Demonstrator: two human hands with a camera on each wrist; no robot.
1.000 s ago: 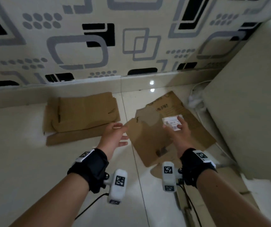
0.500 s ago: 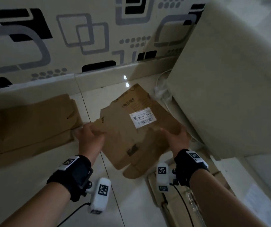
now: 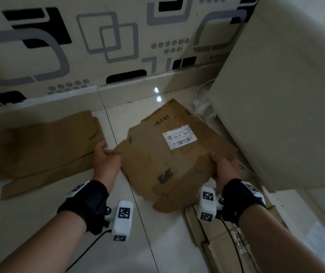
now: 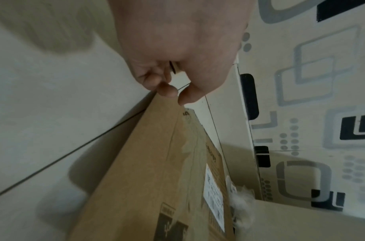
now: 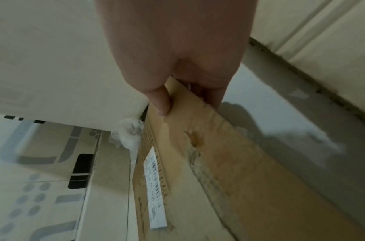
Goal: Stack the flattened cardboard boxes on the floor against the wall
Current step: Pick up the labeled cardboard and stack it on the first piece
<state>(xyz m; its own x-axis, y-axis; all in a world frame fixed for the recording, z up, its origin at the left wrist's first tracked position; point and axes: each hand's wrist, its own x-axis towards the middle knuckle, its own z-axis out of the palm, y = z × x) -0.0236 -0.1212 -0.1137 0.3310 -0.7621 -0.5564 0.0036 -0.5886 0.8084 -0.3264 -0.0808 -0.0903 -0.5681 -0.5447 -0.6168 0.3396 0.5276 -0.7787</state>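
Note:
A flattened brown cardboard box [image 3: 163, 154] with a white barcode label lies between my two hands, its near edge raised off the tiled floor. My left hand [image 3: 106, 157] pinches its left corner, thumb and fingers closed on the edge [image 4: 171, 93]. On the right side, my right hand [image 3: 221, 166] grips the edge, thumb on top [image 5: 161, 104] and fingers beneath. A stack of flattened cardboard boxes [image 3: 43, 148] lies on the floor to the left, close to the patterned wall [image 3: 98, 46].
A big pale cabinet [image 3: 275, 95] stands at the right, close to the held box. A white cable and crumpled plastic [image 3: 201, 104] lie in the corner beside it. More flattened cardboard [image 3: 207, 229] lies on the floor under my right wrist.
Both hands reached down and took hold of the labelled box by its side edges. Its near edge has come up off the floor. The view swung right.

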